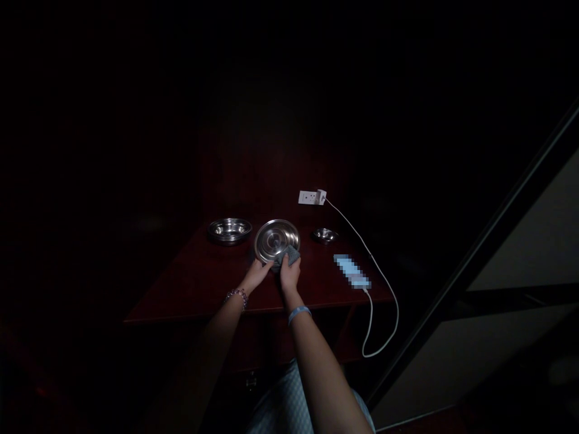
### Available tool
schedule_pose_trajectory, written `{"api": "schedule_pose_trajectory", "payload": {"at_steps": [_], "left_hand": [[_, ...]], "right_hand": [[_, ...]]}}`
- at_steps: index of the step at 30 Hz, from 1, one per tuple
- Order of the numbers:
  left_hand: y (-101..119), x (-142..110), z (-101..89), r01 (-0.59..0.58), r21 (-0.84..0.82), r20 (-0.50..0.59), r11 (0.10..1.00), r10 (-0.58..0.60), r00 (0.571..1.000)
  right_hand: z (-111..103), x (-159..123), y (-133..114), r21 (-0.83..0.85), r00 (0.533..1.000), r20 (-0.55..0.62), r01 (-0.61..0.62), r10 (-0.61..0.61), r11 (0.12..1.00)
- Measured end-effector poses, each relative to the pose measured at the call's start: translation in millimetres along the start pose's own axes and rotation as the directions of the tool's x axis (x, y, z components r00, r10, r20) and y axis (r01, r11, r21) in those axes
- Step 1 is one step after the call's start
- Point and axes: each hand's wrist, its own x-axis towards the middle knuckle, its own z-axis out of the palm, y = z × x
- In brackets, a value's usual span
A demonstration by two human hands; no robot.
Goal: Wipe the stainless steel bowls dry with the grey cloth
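A round steel plate (274,238) is tilted up on the dark red table (190,283), its face toward me. My left hand (257,274), with a bead bracelet at the wrist, grips the plate's lower left rim. My right hand (289,274), with a pale blue wristband, presses a grey cloth (289,256) against the plate's lower right part, fingers closed on the cloth.
A stack of steel plates (229,230) lies to the left and a small steel bowl (324,235) to the right. A phone (351,272) lies near the table's right edge, its white cable (384,283) running to a wall socket (312,197). The surroundings are dark.
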Motion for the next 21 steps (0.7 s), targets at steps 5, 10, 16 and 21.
{"api": "schedule_pose_trajectory", "payload": {"at_steps": [5, 10, 16, 21], "left_hand": [[5.5, -0.4, 0.9, 0.078, -0.128, -0.036, 0.989, -0.083, 0.996], [13.7, -1.7, 1.4, 0.093, -0.159, -0.056, 0.983, -0.103, 0.993], [20.1, -2.9, -0.4, 0.082, -0.151, -0.131, 0.985, -0.102, 0.986], [21.3, -3.1, -4.7, 0.081, -0.158, -0.184, 0.984, -0.11, 0.977]], "right_hand": [[1.5, 0.1, 1.1, 0.011, 1.0, -0.021, 0.0, 0.0, 1.0], [1.2, -0.4, 2.1, 0.018, 0.999, -0.031, 0.013, -0.013, 1.0], [1.7, -0.9, 1.5, 0.02, 0.999, -0.04, 0.006, -0.005, 1.0], [1.7, -2.3, 1.4, 0.04, 1.0, -0.015, 0.027, -0.026, 0.999]]}}
